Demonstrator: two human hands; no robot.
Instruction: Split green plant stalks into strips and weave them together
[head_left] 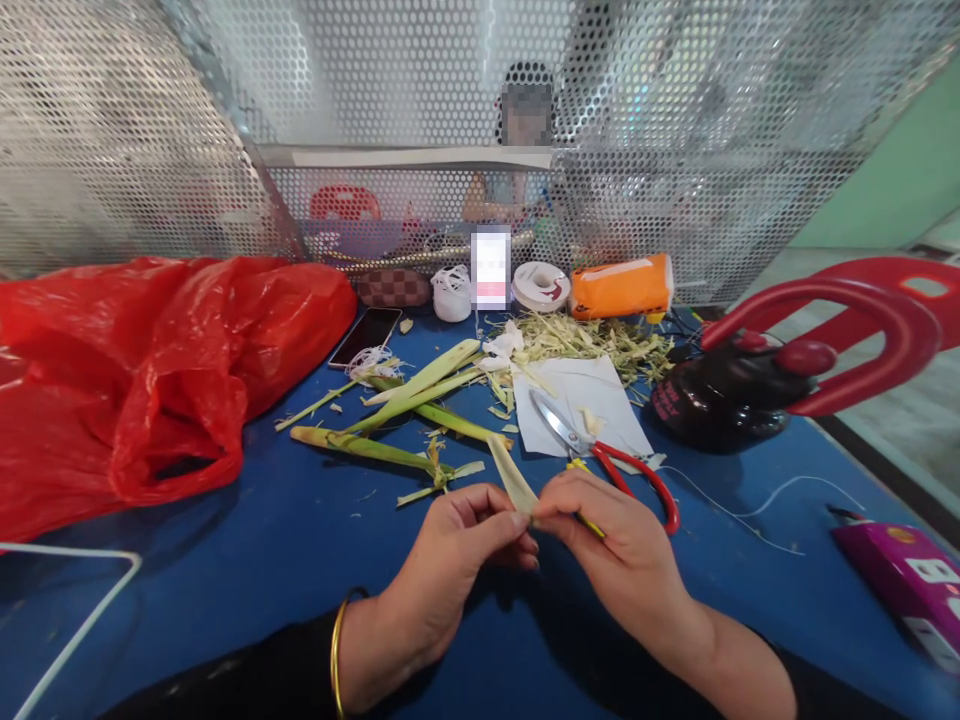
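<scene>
Left hand (454,570) and right hand (626,560) fingers pinch a husk strip (511,475), apparently by its near end; uneven pulling could tear it

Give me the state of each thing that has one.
Left hand: pinching the pale strip
Right hand: pinching it too
Pale strip: held at its near end
Scissors: blade over the white paper, opening unclear
White paper: flat, partly covered
Red bag: crumpled
Flat phone: screen dark
Upright screen: lit
Orange pack: lying sideways
Green stalks: scattered
White string ball: wound
</scene>
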